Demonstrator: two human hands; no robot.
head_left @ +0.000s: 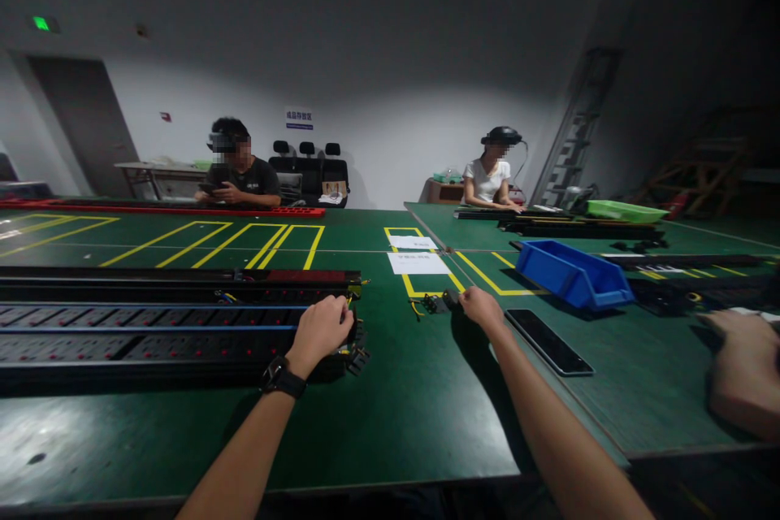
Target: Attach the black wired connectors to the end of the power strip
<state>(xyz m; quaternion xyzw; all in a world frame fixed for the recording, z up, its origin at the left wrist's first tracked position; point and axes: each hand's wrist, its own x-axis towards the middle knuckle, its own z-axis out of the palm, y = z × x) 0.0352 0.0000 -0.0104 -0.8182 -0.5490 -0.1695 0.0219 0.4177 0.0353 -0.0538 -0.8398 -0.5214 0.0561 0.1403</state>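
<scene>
Long black power strips [164, 345] with rows of sockets and red marks lie side by side at the left. My left hand [320, 331], with a black watch on its wrist, is closed over their right ends; what its fingers hold is hidden. Wires and small black end pieces [358, 359] stick out beside it. Further right, my right hand [481, 309] pinches a small black part [451, 299] on the table. Another black part [432, 305] with a short yellow wire lies just left of that.
A phone [548, 341] lies right of my right forearm, below a blue bin [569, 272]. White papers [418, 262] rest on the green table [420, 414] among yellow tape lines. A co-worker's arm [747, 366] reaches in at right. Two people sit across the table.
</scene>
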